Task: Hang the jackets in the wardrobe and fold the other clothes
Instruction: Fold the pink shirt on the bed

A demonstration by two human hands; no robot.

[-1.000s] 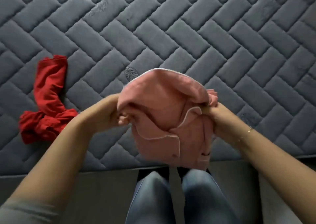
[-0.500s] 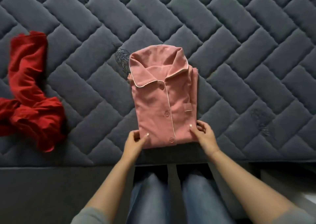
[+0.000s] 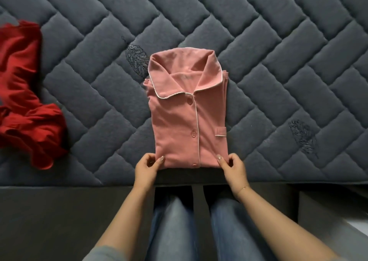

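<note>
Hands [image 3: 146,166] [image 3: 232,167] pinching folded pink shirt [image 3: 189,121], prob. both near corners, on mattress [image 3: 278,61]

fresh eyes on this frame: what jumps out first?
The pink button-up shirt, folded into a neat rectangle with its collar up, lies mid-frame on the grey quilted mattress. The left hand and right hand each pinch a near corner of it at the mattress edge. A crumpled red garment lies unfolded at the far left.
</note>
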